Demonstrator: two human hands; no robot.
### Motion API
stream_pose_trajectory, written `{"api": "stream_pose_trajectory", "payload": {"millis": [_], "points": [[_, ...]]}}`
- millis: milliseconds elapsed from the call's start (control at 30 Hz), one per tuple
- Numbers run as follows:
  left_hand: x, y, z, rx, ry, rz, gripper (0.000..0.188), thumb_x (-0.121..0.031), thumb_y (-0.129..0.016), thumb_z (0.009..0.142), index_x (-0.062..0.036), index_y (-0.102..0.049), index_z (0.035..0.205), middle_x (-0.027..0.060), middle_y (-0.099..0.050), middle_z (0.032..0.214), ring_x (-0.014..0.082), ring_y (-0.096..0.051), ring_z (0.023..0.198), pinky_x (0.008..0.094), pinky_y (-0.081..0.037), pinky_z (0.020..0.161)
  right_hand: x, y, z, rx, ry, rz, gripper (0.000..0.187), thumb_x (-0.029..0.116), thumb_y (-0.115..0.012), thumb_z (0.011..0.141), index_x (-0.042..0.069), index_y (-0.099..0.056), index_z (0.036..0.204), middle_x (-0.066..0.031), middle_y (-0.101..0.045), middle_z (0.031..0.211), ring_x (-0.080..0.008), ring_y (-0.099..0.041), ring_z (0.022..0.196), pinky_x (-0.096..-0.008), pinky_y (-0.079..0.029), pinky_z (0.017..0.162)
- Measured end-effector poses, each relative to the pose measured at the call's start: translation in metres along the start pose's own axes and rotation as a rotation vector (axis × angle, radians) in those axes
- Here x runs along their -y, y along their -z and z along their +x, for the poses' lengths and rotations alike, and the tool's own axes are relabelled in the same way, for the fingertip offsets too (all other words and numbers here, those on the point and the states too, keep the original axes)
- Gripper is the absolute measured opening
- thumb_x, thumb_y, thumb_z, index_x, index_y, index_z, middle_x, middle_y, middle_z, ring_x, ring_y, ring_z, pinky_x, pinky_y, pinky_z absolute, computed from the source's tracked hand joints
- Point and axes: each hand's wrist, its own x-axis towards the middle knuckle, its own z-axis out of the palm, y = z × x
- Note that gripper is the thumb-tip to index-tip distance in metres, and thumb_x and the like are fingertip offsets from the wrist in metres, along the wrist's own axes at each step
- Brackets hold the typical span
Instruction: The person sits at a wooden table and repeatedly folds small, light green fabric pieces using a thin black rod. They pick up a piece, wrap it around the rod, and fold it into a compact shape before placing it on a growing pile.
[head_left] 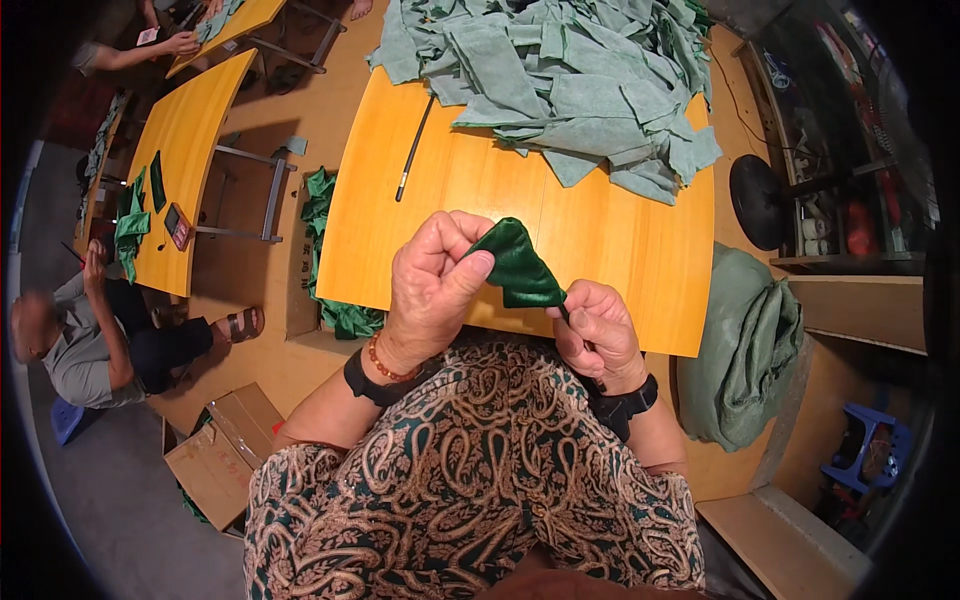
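Note:
My left hand (430, 285) pinches the upper edge of a small shiny dark green velvet piece (520, 265) between thumb and fingers. The piece looks sewn, with a rounded top corner. At its lower right corner my right hand (600, 335) is closed around a thin dark stick (566, 312). The stick's tip meets the cloth there; whether it goes inside, I cannot tell. Both hands are raised over the near edge of the yellow wooden table (480, 210). A black rod (412, 155) with a silvery end lies on the tabletop beyond my left hand.
A big heap of pale green cloth pieces (570, 90) covers the table's far side. Green cloth fills a box (305, 300) at the left; a large green bundle (740, 350) stands right. Another person (85, 340) sits by a second table (190, 130). A cardboard box (225, 455) stands lower left.

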Motion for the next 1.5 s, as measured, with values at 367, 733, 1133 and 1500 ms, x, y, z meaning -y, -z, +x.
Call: {"api": "stream_pose_trajectory", "payload": {"millis": [367,733,1133,1500], "points": [[-0.008,-0.006,0.003,0.046,0.213,-0.250,0.017,-0.010,-0.063,0.094,-0.0055,-0.048,0.099,0.0052,-0.060,0.089,0.0094,-0.057,0.074,0.0237,-0.049,0.065,0.004,-0.010,0.008,-0.007,0.018,-0.050,0.014,0.010,-0.059,0.097,0.001,-0.063,0.106,-0.0104,-0.062,0.071,-0.0048,-0.036,0.037,-0.0196,-0.023,0.031],[-0.007,0.005,0.013,-0.017,0.134,-0.114,0.015,-0.014,-0.065,0.095,-0.0046,-0.054,0.100,-0.0028,-0.058,0.086,0.0034,-0.053,0.075,0.0185,-0.045,0.068,0.011,-0.014,0.005,-0.031,-0.009,-0.119,0.015,0.010,-0.061,0.095,0.001,-0.065,0.106,-0.0112,-0.064,0.071,-0.0044,-0.035,0.037,-0.0199,-0.023,0.033],[-0.001,0.009,0.008,0.019,0.137,0.011,0.010,-0.011,-0.062,0.096,-0.0051,-0.054,0.092,-0.0049,-0.056,0.079,0.0005,-0.048,0.067,0.0168,-0.040,0.060,0.013,-0.019,0.010,-0.085,-0.041,-0.213,0.015,0.009,-0.060,0.096,-0.001,-0.064,0.106,-0.0092,-0.062,0.069,-0.0037,-0.036,0.039,-0.0183,-0.024,0.034],[-0.010,0.003,0.008,-0.077,0.168,-0.050,0.010,-0.011,-0.062,0.096,-0.0037,-0.056,0.093,-0.0036,-0.060,0.077,0.0009,-0.050,0.066,0.0173,-0.041,0.058,0.015,-0.020,0.011,-0.068,-0.035,-0.257,0.016,0.008,-0.060,0.096,-0.001,-0.065,0.108,-0.0087,-0.062,0.068,-0.0036,-0.037,0.039,-0.0181,-0.025,0.035]]}}
